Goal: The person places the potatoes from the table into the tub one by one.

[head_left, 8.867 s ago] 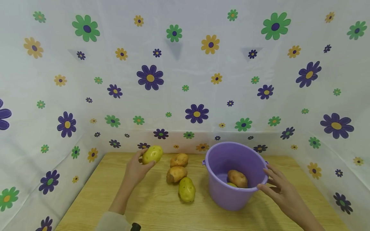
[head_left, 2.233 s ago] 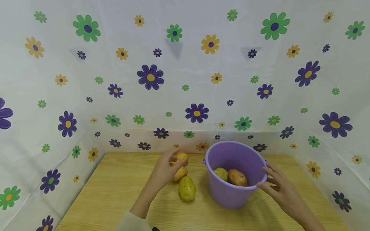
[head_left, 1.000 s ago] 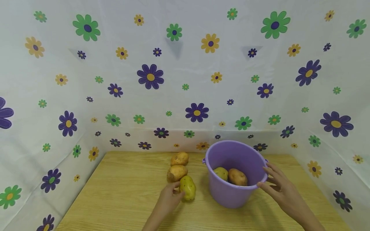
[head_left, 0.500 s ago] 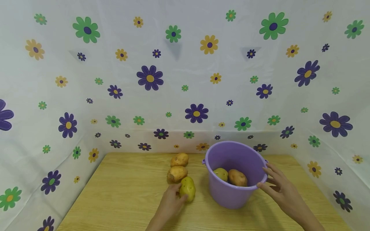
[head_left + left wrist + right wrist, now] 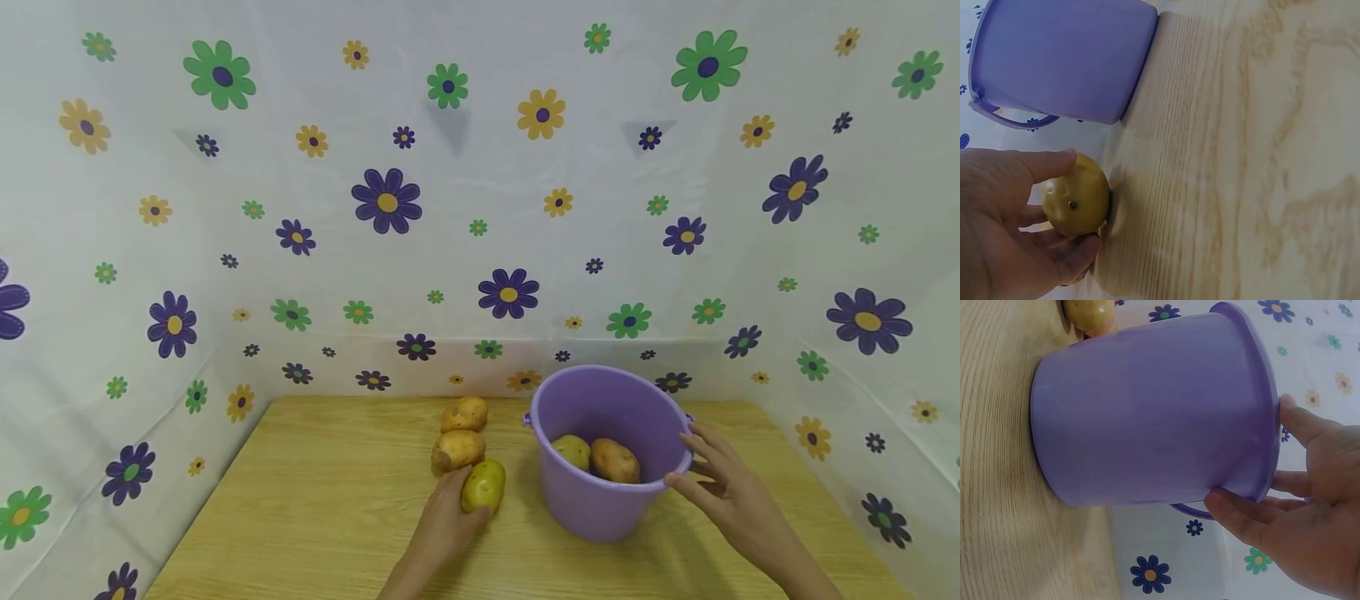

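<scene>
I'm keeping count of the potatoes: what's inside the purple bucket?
Inside the purple bucket, a greenish potato and a brown potato show. The near wall and these two cover part of the bottom; any others there cannot be seen.

Light is soft, even and slightly dim. A faint shadow lies on the table beneath the right fingers; mild gloss shows on the potato in the left fingers. The left wrist view is paler, its table beyond those fingers smeared, perhaps out of focus.
</scene>
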`<state>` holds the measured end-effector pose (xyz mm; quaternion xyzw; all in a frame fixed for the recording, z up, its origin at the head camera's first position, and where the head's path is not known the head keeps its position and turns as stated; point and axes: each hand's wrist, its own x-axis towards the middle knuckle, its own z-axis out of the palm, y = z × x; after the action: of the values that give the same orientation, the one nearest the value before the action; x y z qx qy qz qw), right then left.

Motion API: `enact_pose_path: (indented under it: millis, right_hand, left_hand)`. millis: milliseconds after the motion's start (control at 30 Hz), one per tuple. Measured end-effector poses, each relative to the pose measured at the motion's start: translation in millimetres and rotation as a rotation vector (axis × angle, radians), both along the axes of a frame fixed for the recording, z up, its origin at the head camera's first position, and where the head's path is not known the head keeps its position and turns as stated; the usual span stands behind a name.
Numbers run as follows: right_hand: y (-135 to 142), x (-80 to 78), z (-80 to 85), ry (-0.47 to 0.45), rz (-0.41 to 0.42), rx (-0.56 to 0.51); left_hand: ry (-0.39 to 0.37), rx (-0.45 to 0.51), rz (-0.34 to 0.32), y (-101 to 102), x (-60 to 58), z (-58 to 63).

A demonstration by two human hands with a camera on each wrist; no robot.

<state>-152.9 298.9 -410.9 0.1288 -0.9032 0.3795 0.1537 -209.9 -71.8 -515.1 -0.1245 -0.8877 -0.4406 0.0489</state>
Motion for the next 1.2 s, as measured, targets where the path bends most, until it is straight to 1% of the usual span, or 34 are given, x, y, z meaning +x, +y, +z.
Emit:
enact_pose_path:
  millis: [267,567,833,1000,1200]
  right_hand:
    - [0.4,-0.3,1.3,-0.016,0.003,-0.002]
    - [0.1,-0.2,2.0,-0.033,-0.003,0.001]
    - [0.0,0.2,-0.7,-0.019,-0.003,0.004]
    - [0.5,-0.3,-0.7,-0.011,-0.006,0.007]
    - [0.1,-0.7,-0.5,-0.011,-0.005,0.003]
  left_hand:
    - [-0.012,0.001,-0.006,0.4,-4.5,-5.2]
    - [-0.022,0.009,-0.006,0.6,-4.4,-4.8]
    - [0.003,0.005,-0.011,-0.4,-5.2,-7.1]
    - [-0.006,0.009,-0.002,0.0,-4.7,-8.2]
    - [-0.024,0.016,-0.006,-2.3,-4.8,-6.3]
